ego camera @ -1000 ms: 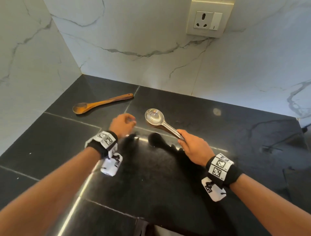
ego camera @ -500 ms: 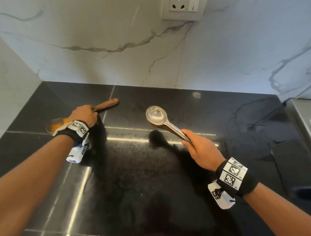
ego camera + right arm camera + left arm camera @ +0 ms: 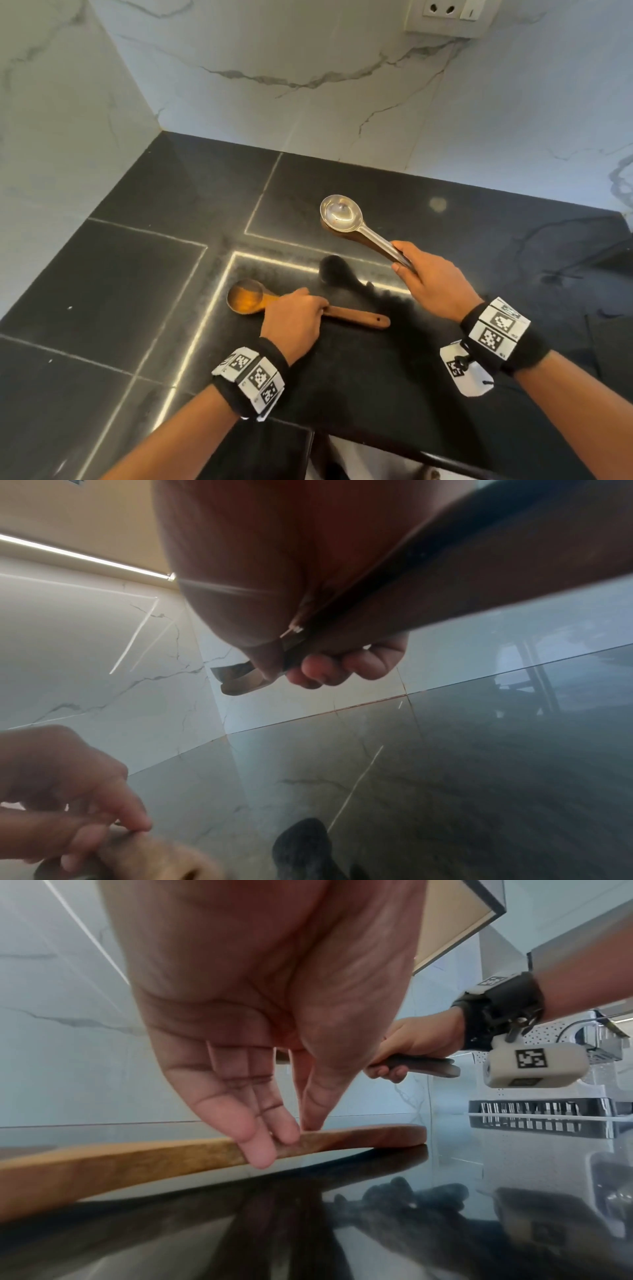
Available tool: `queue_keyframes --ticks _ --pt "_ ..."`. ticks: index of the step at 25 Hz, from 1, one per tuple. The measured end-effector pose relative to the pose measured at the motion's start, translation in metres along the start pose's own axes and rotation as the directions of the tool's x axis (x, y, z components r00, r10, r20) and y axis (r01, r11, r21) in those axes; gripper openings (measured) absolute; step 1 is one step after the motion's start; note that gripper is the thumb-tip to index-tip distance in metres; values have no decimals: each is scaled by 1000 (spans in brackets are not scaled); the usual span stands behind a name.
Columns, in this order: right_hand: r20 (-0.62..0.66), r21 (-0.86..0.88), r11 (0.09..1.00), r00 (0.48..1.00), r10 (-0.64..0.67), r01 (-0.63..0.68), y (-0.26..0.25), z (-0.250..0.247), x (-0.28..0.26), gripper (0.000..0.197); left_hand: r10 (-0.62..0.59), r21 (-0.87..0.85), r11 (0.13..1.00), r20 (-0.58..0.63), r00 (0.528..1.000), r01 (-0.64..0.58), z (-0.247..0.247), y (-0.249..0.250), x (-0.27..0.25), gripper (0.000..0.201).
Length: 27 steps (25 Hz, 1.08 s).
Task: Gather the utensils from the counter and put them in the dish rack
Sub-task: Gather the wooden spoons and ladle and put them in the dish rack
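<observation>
The right hand grips 2 utensils stacked together by their handles, a steel spoon on top of a dark wooden one, and holds them in the air at the centre right of the head view. The left hand is at the centre of that frame, its fingertips pinching the middle of the wooden spoon, which lies on the black counter with its bowl toward the left. In the left wrist view the handle end touches the counter while the rest looks slightly raised.

The wooden spoon looks light and stiff, with a dry surface that should not slip, so a pinch near the middle of the handle should balance it. The steel spoon is smooth and could slide against its wooden partner, so the grip needs to stay firm around both handles.

The dish rack shows only at the right edge of the left wrist view, well apart from the hands.
</observation>
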State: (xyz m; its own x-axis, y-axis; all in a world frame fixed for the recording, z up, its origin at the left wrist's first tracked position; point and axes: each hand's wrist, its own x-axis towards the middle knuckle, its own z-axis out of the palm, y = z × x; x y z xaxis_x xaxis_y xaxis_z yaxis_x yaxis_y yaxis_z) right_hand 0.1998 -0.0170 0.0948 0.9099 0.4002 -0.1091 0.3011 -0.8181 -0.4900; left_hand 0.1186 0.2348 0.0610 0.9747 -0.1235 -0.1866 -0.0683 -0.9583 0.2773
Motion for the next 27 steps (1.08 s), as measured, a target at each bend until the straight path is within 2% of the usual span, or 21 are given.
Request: queue_keyframes --ticks 5,8,10,14,16,17,19,20,24,27 --pt "56 -32 999 998 -26 28 -9 9 -22 33 -175 -110 979 1 985 174 -3 -36 -36 31" --pt "76 -22 999 996 -37 39 -18 14 -32 34 -367 -192 918 -78 927 347 -7 -50 -48 33" --pt "80 -5 999 996 -47 48 -23 17 -37 35 -484 -206 862 -66 872 463 -7 -53 -52 41" --pt "74 62 996 995 -66 61 -31 27 -45 31 -557 -376 765 20 830 523 2 -50 -46 55" --pt "69 119 991 995 -66 58 -36 31 -50 31 -570 -520 666 109 814 536 9 -45 -41 68" --pt "61 147 987 996 -69 59 -38 33 -53 31 -566 -610 589 157 809 531 13 -40 -40 72" --pt "44 201 978 997 -65 55 -40 33 -60 32 -512 -752 432 249 822 498 18 -17 -41 79" --pt "29 215 975 998 -58 50 -39 32 -64 31 -466 -787 385 285 838 482 18 1 -43 77" --pt "-33 271 962 999 4 5 -27 19 -86 23 -285 -837 329 353 891 437 18 73 -47 36" --pt "-51 341 939 997 63 -42 -2 0 -112 21 -239 -897 233 321 917 375 26 121 -46 27"
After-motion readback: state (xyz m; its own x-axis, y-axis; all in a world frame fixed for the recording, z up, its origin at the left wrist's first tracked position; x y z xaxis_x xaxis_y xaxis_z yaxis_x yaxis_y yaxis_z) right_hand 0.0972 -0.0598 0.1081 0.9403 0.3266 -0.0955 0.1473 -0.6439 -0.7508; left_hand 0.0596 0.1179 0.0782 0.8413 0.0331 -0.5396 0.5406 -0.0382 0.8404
